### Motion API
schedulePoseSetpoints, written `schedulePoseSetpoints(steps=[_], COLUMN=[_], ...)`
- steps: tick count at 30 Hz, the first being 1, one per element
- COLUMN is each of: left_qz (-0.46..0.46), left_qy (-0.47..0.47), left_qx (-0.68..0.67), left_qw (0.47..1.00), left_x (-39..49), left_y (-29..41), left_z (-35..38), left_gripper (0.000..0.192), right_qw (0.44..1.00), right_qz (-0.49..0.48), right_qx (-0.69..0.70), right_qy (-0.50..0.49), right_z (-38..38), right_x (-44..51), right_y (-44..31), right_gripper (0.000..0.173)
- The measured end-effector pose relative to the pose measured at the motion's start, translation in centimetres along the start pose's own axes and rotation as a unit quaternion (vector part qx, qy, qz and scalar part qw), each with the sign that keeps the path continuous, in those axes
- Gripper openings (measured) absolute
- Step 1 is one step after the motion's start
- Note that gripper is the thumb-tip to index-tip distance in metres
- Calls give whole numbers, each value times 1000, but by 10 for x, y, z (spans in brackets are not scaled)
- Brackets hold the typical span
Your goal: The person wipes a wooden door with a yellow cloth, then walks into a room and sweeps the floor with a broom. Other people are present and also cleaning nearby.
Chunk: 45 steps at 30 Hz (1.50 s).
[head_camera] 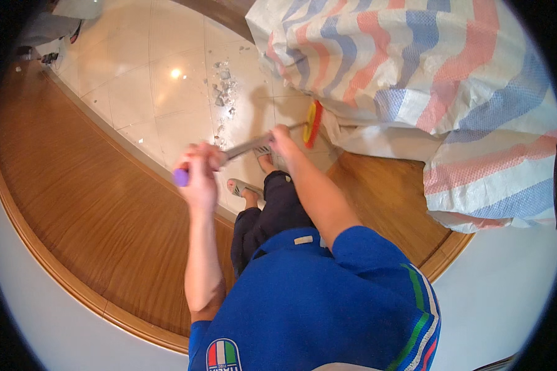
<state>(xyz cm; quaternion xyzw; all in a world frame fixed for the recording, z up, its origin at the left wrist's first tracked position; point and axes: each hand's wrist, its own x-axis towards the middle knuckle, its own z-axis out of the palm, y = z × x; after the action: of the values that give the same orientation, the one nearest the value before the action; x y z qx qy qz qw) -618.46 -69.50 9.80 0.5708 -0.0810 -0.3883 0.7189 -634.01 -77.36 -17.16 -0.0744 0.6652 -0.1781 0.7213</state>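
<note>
My left hand [199, 167] grips the upper end of a broom handle [247, 147], with a purple end cap [181, 177] sticking out beside it. My right hand [282, 139] is closed around the handle farther down. The handle slants to the right, away from my feet, towards a yellow and red broom head [313, 124]. That head is at the floor beside the edge of a striped woven plastic sheet [380, 60]; whether its bristles touch the tiles is hard to tell. Grey rubble and pale grit [223, 95] lie in a strip on the tiled floor [176, 116], left of the broom head.
A wooden panel [97, 208] with a trim edge runs along my left. Another wooden surface [376, 185] shows at the right, partly under the sheet. My slippered feet [241, 186] stand on the tiles. Dark small items [50, 58] and a grey bundle [55, 28] lie far left.
</note>
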Motion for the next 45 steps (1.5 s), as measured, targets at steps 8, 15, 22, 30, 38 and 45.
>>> schedulePoseSetpoints(steps=[8, 15, 22, 30, 38, 45], left_qz=[109, 177, 160, 2, -8, 91], left_qy=[82, 46, 47, -42, 61, 166], left_qx=[36, 69, 20, 3, -43, 18], left_qw=[990, 981, 986, 999, 997, 982], left_x=[12, 4, -33, -35, 34, 40], left_y=[66, 94, 104, 24, 1, 62], left_z=[-32, -8, -6, 20, -15, -59], left_gripper=[35, 36, 32, 27, 34, 34], right_qw=[996, 999, 995, 995, 998, 994], right_qz=[30, -4, -3, 50, 40, 29], right_qx=[-74, -33, -13, 70, 1, -102], right_qy=[-25, -39, -103, 58, 50, 16], right_z=[142, 220, 136, -29, 16, 163], right_x=[15, 59, -55, -2, 92, 29], right_y=[3, 3, -23, 12, 40, 22], right_gripper=[66, 19, 18, 12, 27, 53])
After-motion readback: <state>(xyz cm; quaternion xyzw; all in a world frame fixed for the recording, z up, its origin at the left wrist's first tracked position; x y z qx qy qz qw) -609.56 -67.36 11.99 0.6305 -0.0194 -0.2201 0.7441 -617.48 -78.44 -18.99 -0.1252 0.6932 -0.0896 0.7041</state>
